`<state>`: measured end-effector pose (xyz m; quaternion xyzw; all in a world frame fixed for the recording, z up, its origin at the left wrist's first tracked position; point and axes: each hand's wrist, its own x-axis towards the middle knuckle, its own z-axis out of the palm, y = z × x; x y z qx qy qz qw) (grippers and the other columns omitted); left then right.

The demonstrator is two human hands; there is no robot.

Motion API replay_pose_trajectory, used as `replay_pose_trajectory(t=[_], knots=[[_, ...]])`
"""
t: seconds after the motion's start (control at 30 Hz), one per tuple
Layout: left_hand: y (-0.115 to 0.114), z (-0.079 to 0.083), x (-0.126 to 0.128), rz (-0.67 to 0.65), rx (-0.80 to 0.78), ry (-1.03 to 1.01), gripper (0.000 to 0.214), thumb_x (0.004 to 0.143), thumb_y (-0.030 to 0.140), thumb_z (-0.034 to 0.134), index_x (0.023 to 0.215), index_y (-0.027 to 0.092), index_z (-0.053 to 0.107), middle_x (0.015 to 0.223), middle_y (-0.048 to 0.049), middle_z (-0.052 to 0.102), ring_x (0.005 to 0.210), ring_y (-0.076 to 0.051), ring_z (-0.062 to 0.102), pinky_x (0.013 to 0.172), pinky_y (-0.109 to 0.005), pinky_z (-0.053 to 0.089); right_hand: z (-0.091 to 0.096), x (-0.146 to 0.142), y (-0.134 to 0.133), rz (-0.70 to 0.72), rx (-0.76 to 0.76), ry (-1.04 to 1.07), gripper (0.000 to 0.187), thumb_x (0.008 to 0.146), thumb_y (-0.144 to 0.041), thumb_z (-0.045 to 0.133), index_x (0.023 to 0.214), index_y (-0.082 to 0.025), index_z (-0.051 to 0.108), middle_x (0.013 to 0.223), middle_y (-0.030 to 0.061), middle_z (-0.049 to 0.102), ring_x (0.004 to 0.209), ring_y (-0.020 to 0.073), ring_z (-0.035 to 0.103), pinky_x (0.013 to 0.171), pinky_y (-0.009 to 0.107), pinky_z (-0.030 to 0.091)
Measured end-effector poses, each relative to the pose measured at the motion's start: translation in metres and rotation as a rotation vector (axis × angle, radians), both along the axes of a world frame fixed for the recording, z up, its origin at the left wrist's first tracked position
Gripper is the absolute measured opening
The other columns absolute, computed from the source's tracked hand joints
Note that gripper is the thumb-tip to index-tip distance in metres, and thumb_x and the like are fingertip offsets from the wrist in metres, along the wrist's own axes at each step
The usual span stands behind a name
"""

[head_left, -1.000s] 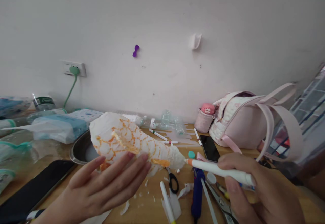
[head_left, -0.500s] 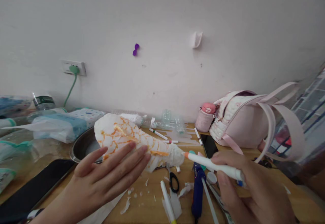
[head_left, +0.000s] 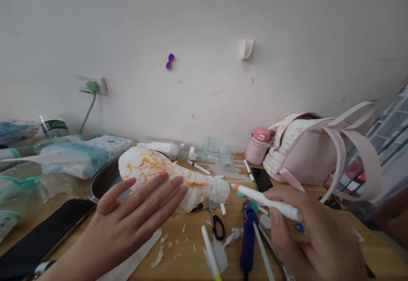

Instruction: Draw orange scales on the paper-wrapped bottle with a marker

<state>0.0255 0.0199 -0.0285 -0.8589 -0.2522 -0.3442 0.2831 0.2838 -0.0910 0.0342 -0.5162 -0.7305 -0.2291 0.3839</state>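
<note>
My left hand [head_left: 134, 213] has its fingers stretched out flat against the side of a white paper-covered fish shape [head_left: 153, 168] with orange scale lines, which it props up just above the wooden table [head_left: 188, 255]. My right hand [head_left: 306, 234] is closed round a white marker with an orange tip [head_left: 266, 201]. The tip sits just right of the shape's narrow tail end [head_left: 219, 187], a small gap apart from it.
Scissors [head_left: 217, 225], a blue glue gun [head_left: 247, 240], loose markers [head_left: 210, 253] and paper scraps lie in front. A phone [head_left: 262, 179], pink bottle [head_left: 256, 147] and pink bag [head_left: 306, 149] stand right. A metal bowl [head_left: 102, 181], a dark tablet [head_left: 41, 238] and plastic packs lie left.
The paper shape has been lowered toward the table and turned, my left hand going with it. The marker tip has come away from the tail end.
</note>
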Motion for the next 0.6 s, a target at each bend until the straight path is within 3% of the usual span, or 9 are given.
replay_pose_trajectory(t=[0.13,0.27,0.5,0.6], knots=[[-0.002,-0.001,0.002,0.018,-0.103,-0.027,0.055,0.087,0.015,0.042,0.135,0.039,0.032,0.126,0.0086,0.061,0.115,-0.017,0.057,0.106,-0.036,0.025,0.001,-0.002,0.0,0.053,-0.014,-0.05,0.015,0.082,-0.017,0.047,0.096,-0.021,0.05,0.076,-0.0009,0.066,0.066,0.0098,0.063,0.061,0.016,0.049],[-0.007,0.006,0.007,0.062,-0.154,0.001,0.053,0.084,0.015,0.048,0.131,0.036,0.038,0.121,0.0015,0.066,0.107,-0.023,0.062,0.099,-0.044,0.026,0.001,0.0,0.003,0.044,-0.001,-0.038,0.015,0.081,-0.016,0.048,0.096,-0.019,0.052,0.076,-0.0005,0.065,0.065,0.0094,0.063,0.062,0.017,0.049],[-0.007,0.013,0.012,0.039,-0.151,-0.061,0.04,0.081,0.021,0.055,0.12,0.032,0.05,0.113,0.0,0.07,0.1,-0.025,0.065,0.096,-0.043,0.03,0.0,0.0,0.001,0.07,-0.012,-0.055,0.016,0.08,-0.015,0.049,0.095,-0.02,0.051,0.074,-0.0021,0.067,0.064,0.0077,0.063,0.063,0.015,0.049],[-0.008,0.014,0.013,0.05,-0.172,-0.061,0.038,0.082,0.022,0.052,0.119,0.03,0.05,0.112,-0.002,0.071,0.098,-0.026,0.066,0.094,-0.045,0.031,0.0,0.001,0.001,0.017,0.026,-0.058,0.014,0.081,-0.018,0.048,0.095,-0.019,0.052,0.075,-0.0006,0.067,0.066,0.0089,0.064,0.064,0.015,0.05]])
